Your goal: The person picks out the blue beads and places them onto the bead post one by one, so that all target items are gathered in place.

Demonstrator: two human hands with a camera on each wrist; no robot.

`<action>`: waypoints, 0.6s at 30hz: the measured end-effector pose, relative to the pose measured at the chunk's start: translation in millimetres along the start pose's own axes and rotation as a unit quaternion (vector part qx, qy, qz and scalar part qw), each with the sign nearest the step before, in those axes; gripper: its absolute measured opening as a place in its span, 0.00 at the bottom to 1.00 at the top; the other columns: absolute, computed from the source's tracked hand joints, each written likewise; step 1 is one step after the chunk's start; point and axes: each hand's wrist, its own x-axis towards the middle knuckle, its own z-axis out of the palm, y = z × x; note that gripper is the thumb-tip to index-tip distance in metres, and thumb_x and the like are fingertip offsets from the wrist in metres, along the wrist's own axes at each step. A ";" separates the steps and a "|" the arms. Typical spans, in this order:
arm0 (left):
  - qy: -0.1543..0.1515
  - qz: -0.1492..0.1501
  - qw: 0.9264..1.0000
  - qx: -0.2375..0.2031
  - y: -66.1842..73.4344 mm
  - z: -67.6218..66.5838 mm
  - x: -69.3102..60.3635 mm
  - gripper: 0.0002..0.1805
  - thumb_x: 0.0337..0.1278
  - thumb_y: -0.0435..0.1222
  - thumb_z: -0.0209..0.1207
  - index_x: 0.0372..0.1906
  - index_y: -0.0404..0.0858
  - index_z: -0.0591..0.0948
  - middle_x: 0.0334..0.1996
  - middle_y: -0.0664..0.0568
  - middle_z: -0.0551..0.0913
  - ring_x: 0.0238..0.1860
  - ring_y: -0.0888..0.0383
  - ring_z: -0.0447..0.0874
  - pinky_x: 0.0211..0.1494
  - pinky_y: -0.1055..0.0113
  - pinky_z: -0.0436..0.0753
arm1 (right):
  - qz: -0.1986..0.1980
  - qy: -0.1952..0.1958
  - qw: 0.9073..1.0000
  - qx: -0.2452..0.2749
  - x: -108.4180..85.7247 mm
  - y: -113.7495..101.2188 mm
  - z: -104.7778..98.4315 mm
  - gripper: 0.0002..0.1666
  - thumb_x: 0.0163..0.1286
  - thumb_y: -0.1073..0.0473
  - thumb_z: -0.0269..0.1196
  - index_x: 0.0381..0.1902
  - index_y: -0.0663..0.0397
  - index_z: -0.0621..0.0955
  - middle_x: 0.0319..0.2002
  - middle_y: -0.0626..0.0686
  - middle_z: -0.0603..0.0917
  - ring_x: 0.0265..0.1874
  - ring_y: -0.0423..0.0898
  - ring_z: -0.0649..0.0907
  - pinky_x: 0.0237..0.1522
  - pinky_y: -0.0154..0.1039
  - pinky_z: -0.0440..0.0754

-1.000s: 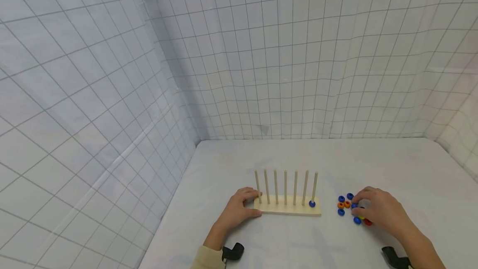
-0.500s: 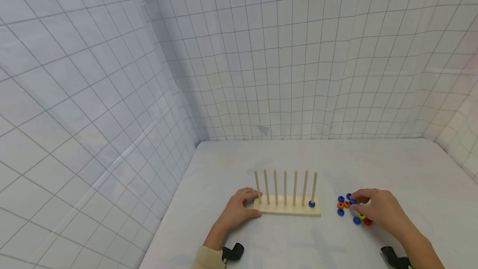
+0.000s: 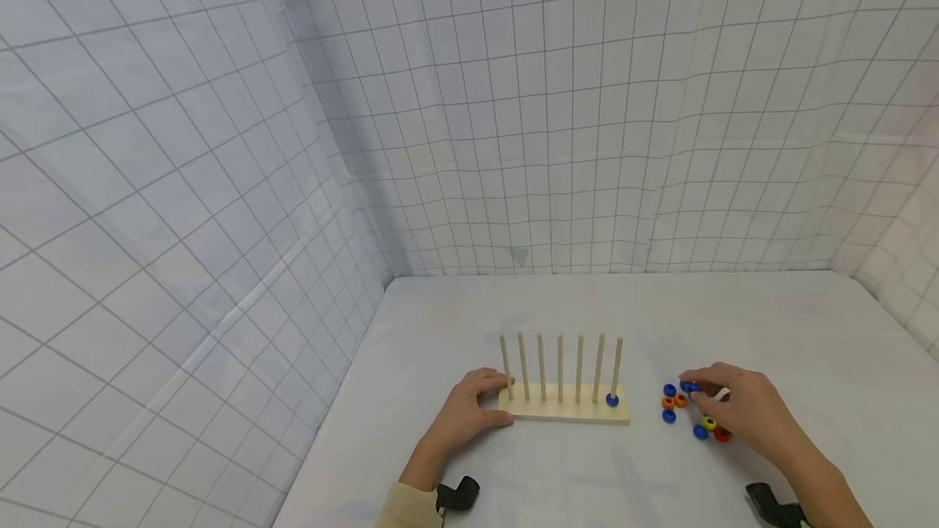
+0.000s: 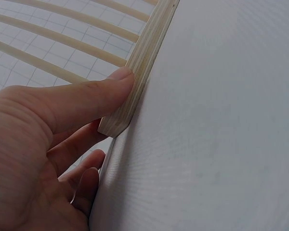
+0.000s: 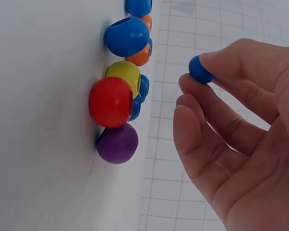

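My left hand [image 3: 465, 412] grips the left end of a wooden peg board [image 3: 565, 409], thumb on its front edge in the left wrist view. Several thin pegs stand upright on the board, and a blue bead [image 3: 612, 401] sits at the foot of the rightmost one. In the right wrist view, my right hand [image 5: 241, 120] pinches another blue bead [image 5: 198, 71] between thumb and finger, off the table. Below that hand lie loose beads: a red bead [image 5: 111, 102], a yellow bead [image 5: 124, 76], a purple bead [image 5: 118, 144], plus several blue and orange ones.
The white table [image 3: 565, 479] runs back to a grid-patterned cloth wall [image 3: 550, 145]. Another gridded sheet [image 3: 183, 226] hangs along the left side. Loose blue and orange beads [image 3: 668, 402] lie between the board and my right hand.
My right hand has closed its thumb and finger on a blue bead and raised it slightly from the pile, uncovering the yellow bead. The left hand and board look unchanged.
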 end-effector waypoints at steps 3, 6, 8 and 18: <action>0.001 -0.002 1.000 -0.002 -1.0 -0.8 -1.1 0.30 0.45 0.46 0.78 0.58 0.51 0.85 0.65 0.52 0.75 0.69 0.49 0.67 0.71 0.46 0.65 | -0.014 0.012 1.000 0.004 0.1 -1.8 1.5 0.16 0.61 0.64 0.73 0.48 0.50 0.89 0.36 0.44 0.84 0.30 0.41 0.79 0.28 0.32 0.80; 0.002 -0.001 1.000 -0.002 -1.9 -1.6 -2.2 0.30 0.45 0.47 0.77 0.58 0.51 0.85 0.65 0.52 0.75 0.69 0.49 0.67 0.71 0.45 0.66 | -0.019 0.014 1.000 0.006 0.7 -3.9 1.9 0.16 0.62 0.63 0.72 0.49 0.50 0.89 0.36 0.43 0.83 0.31 0.40 0.80 0.29 0.32 0.81; 0.002 0.000 1.000 -0.002 -2.0 -2.3 -2.9 0.30 0.45 0.47 0.77 0.58 0.51 0.85 0.65 0.52 0.75 0.69 0.49 0.67 0.71 0.45 0.66 | -0.020 0.014 1.000 0.009 1.0 -5.4 2.1 0.15 0.63 0.63 0.72 0.49 0.50 0.88 0.37 0.43 0.83 0.31 0.40 0.80 0.30 0.32 0.81; -0.001 0.010 1.000 -0.002 0.2 -2.0 -2.4 0.30 0.45 0.47 0.77 0.59 0.51 0.84 0.65 0.51 0.75 0.69 0.49 0.67 0.71 0.44 0.65 | -0.019 0.007 1.000 0.018 0.3 -10.2 -2.1 0.17 0.62 0.59 0.74 0.50 0.51 0.87 0.40 0.46 0.86 0.33 0.41 0.82 0.31 0.32 0.81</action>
